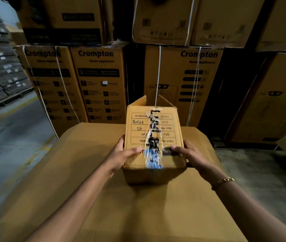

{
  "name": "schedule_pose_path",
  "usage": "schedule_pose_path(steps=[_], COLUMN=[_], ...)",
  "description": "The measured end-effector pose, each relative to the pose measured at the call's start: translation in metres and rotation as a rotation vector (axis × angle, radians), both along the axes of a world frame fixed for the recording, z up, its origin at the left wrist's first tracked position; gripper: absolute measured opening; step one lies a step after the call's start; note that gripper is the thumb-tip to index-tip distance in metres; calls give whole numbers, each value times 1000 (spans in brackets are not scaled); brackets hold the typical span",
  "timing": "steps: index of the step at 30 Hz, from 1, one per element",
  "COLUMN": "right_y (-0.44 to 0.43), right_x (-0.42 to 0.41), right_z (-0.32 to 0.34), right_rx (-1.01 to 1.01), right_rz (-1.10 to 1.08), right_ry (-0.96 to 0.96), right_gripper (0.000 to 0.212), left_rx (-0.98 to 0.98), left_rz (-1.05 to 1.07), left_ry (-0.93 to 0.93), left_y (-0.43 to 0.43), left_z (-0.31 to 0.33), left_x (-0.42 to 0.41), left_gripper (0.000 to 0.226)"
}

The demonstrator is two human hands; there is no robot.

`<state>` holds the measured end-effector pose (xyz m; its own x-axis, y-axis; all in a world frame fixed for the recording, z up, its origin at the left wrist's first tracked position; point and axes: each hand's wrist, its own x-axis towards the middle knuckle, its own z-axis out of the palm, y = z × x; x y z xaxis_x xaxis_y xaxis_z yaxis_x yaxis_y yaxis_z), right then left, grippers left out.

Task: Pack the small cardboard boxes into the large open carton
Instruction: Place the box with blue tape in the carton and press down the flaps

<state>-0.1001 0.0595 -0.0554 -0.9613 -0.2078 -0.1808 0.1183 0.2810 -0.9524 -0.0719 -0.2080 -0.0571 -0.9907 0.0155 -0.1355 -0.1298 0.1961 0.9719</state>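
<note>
both hands on a taped cardboard box [138, 130], being positioned on a wide cardboard sheet [121, 215]

left hand [121, 155] & right hand [189, 154] each had a closed grip on the box's near end, digits over the top face, rest down the sides. box sat on or just above the sheet, approx. centre, in front of stacked crompton cartons [102, 84]. its far flaps [142, 101] stood open; label face up w/ clear tape [153, 137] down the middle. couldn't tell if this was the carton to fill or one of the small boxes; no other small boxes in view. prob. early in the job, step = positioning. next move likely calls for turning the open end up, w/ both hands supporting the weight.
</note>
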Motion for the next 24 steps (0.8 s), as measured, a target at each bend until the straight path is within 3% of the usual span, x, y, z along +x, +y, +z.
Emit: schedule_pose_path(steps=[2, 4, 6, 8, 9, 11, 13, 16, 20, 24], right_y=[10, 21, 31, 37, 38, 35, 31, 17, -3, -10], right_x=[18, 35, 43, 44, 43, 38, 30, 22, 17, 20], right_z=[-22, -51, -77, -91, -91, -81, -68, -44, -39, -45], right_rx=[-72, -93, -143, -197, -209, -210, -180, -85, 47, -37], right_rz=[59, 82, 55, -23, -53, -76, -57, 12, 28, -55], right_ry=[49, 12, -83, -164, -170, -154, -160, -234, -286, -296], right_gripper=[70, 61, 46, 34, 36, 65, 88, 81, 84, 86], left_rx=[-35, -57, 47, 185, 221, 234, 200, 111, 179, 199], left_rz=[10, 28, 114, 227, 258, 263, 225, 147, 167, 176], left_ry=[18, 0, -65, -122, -130, -123, -148, -201, -259, -214], left_y=[-7, -11, -13, -14, -14, -14, -10, 0, 12, 17], left_z=[-26, -59, -78, -81, -79, -74, -63, -51, -53, -62], left_x=[14, 29, 43, 54, 56, 54, 49, 35, 19, 18], left_gripper=[102, 80, 51, 40, 36, 29, 34, 61, 81, 59])
